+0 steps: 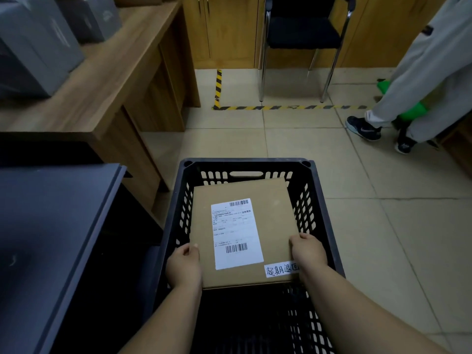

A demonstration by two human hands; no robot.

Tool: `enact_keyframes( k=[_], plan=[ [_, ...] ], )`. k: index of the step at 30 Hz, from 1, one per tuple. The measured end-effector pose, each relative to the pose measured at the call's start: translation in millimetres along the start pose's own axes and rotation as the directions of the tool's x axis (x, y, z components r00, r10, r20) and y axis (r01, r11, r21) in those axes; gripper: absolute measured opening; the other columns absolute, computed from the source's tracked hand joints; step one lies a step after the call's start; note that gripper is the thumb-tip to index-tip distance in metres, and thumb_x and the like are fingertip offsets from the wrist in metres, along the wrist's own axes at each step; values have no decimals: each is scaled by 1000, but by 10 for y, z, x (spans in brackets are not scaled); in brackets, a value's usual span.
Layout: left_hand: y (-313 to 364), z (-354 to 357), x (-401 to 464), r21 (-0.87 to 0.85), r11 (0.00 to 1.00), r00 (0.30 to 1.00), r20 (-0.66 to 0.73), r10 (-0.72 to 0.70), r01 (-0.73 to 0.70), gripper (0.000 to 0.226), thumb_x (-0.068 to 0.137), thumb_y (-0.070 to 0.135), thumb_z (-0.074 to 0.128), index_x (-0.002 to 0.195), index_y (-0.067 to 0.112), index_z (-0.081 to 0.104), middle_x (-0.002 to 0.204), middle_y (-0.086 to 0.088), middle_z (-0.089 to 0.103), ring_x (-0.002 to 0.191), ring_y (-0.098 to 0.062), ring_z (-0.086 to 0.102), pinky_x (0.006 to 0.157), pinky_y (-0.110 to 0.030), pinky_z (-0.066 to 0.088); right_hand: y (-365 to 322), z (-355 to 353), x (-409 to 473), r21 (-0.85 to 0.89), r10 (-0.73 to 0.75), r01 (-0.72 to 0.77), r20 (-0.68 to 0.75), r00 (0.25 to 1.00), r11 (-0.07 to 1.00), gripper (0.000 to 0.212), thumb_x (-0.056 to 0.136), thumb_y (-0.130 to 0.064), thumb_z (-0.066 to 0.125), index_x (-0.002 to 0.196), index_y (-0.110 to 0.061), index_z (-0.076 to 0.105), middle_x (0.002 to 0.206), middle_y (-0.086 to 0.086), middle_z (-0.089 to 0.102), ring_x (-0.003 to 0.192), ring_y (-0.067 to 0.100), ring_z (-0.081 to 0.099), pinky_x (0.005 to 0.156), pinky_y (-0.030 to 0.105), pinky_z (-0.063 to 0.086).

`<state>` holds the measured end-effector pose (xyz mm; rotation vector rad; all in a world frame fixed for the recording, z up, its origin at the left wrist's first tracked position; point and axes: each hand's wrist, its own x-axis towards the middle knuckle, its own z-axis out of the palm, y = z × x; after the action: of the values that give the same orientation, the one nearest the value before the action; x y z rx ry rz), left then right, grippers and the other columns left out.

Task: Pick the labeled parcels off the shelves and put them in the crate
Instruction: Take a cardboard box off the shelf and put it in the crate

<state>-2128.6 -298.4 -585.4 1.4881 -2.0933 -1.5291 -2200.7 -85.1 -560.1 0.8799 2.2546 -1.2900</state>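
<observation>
A flat brown cardboard parcel point(273, 226) with a white barcode shipping label and a small handwritten sticker lies inside the black slotted plastic crate point(318, 200) on the floor. My left hand point(184, 267) grips the parcel's near left edge. My right hand point(307, 249) grips its near right edge, thumb on top. The parcel sits toward the crate's far end; whether it rests on the bottom I cannot tell.
A grey shelf unit point(51, 226) stands at my left, a wooden desk point(107, 80) with grey boxes point(38, 47) beyond it. A black chair point(304, 34) stands by wooden cabinets behind yellow-black floor tape. A person in grey trousers point(421, 85) walks at the right.
</observation>
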Motion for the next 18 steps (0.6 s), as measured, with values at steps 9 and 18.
enact_keyframes(
  k=[9, 18],
  plan=[
    [-313, 389, 287, 40, 999, 1000, 8, -12, 12, 21, 93, 19, 54, 96, 6, 70, 73, -1, 65, 69, -20, 58, 62, -27, 42, 325, 308, 402, -1, 72, -72, -4, 997, 997, 27, 88, -17, 40, 104, -12, 61, 102, 11, 63, 85, 28, 54, 69, 30, 39],
    [-578, 685, 579, 75, 997, 1000, 20, -9, 7, 21, 92, 21, 54, 101, 8, 69, 83, -4, 66, 72, -21, 58, 63, -27, 41, 514, 576, 754, 22, 83, -82, -39, 996, 996, 30, 88, -19, 42, 106, -10, 64, 102, 12, 66, 94, 33, 61, 87, 43, 51]
  ],
)
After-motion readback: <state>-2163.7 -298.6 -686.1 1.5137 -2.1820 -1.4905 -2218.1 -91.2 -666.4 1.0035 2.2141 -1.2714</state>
